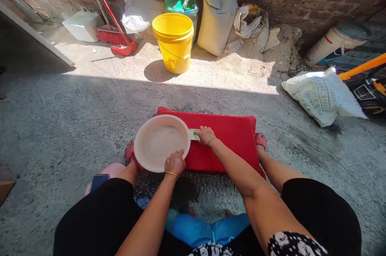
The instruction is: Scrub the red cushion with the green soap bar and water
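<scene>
A pale pink plastic basin [153, 137] is over the left end of a thick red rectangular piece with a fabric-like surface [232, 139], covering that end. My left hand [175, 162] grips the basin's near right rim, fingers curled over the edge. Little shows in the basin but its whitish bottom. Just right of the basin, my right hand [205, 136] has its thumb and fingers on a light green flat object [194, 134] lying on the red piece. Its exact kind is hard to make out, as the hand covers part of it.
Wet floor shows around the red piece, between my feet. A yellow bucket [173, 44] stands ahead in sunlight. Behind it are sacks [215, 16] along the brick wall. A red broom and dustpan [123, 44] stand left; a white bag [325, 95] lies right. Something pink [116, 170] is by my left leg.
</scene>
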Available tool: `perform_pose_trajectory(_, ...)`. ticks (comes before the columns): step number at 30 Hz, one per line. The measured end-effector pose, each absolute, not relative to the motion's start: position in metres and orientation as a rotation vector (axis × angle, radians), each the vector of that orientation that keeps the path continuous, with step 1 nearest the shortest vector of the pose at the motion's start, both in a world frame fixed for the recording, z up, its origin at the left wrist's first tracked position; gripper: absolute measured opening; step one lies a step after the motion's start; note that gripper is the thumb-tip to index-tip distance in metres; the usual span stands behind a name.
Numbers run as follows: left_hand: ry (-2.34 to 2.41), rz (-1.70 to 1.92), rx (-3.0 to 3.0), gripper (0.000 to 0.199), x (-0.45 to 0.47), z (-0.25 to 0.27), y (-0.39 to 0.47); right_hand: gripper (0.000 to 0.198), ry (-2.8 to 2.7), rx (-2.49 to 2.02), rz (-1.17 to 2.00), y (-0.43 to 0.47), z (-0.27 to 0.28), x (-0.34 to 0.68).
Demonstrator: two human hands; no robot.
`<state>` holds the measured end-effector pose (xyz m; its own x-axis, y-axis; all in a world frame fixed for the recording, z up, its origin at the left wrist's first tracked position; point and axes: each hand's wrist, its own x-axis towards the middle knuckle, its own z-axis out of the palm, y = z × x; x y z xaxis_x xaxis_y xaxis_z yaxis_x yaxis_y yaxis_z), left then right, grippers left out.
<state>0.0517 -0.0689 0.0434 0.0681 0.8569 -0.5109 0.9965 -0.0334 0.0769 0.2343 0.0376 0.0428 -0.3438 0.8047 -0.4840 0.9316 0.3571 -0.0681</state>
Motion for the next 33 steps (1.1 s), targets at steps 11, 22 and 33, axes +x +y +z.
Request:
perform_pose_trajectory(11, 1.863, -0.451, 1.950, 0.048, 0.053, 0.042, -0.068, 0.038, 1.559, 1.973, -0.335, -0.037, 0.071, 0.488)
perform_pose_trajectory(22, 1.857, -0.476, 1.975, 0.046, 0.052, 0.040, -0.068, 0.049, 2.097, 1.721, -0.454, 0.044, 0.053, 0.311)
perform_pose_trajectory(33, 1.845, -0.435, 2.029, 0.049, 0.050, 0.035, -0.069, 0.055, 1.995, 1.775, -0.465, 0.047, 0.034, 0.359)
